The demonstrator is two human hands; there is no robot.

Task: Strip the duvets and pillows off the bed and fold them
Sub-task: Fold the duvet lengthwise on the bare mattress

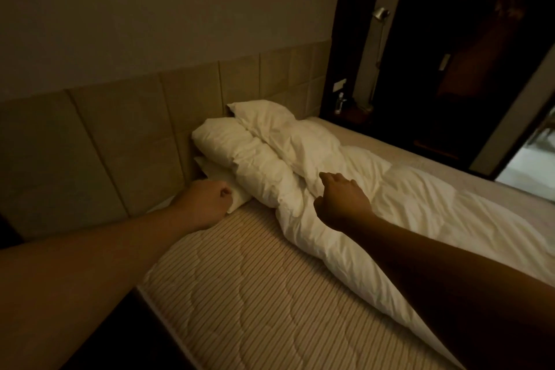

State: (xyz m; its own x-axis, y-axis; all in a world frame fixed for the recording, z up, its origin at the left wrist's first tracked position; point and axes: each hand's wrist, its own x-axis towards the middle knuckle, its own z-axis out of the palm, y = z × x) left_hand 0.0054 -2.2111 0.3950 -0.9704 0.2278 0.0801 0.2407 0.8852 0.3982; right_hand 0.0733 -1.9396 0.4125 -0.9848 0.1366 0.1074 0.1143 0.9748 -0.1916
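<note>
I'm gripping the corner of the flat white pillow [223, 179] with my left hand [207, 203], fingers clenched round it where it is lying wedged under the bunched, puffy white duvet [300, 165] against the tan padded headboard [120, 135]. My right hand [341, 200] is pressing into the duvet's folds, fingers curled, though I cannot tell if they are pinching fabric. If I'm pulling the pillow now, the heaped duvet could be sliding off the striped quilted mattress [240, 279].

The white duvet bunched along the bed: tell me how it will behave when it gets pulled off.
The duvet lies in soft creased folds, so it will probably flop and sag rather than hold shape. Its puffy bulk suggests it is light for its size. Trailing down the mattress, it will likely drag behind a pull.
</note>
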